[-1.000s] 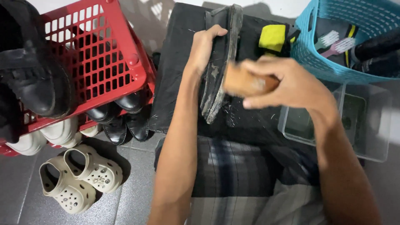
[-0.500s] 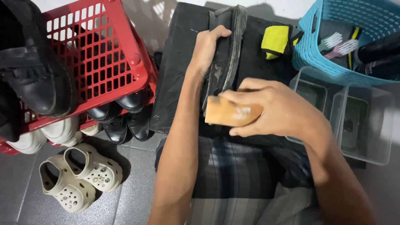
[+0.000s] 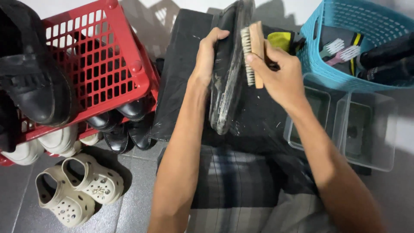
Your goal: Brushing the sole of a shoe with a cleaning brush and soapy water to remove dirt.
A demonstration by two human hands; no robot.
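Brush point(image 3: 252, 54) gripped in right hand point(image 3: 280, 77) meets black shoe point(image 3: 228, 73) clasped by left hand point(image 3: 207, 56)

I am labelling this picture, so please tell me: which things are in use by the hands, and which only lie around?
In use:
left hand holding the black shoe
right hand holding the wooden brush

Lying around:
red basket
beige clogs
blue basket
clear containers
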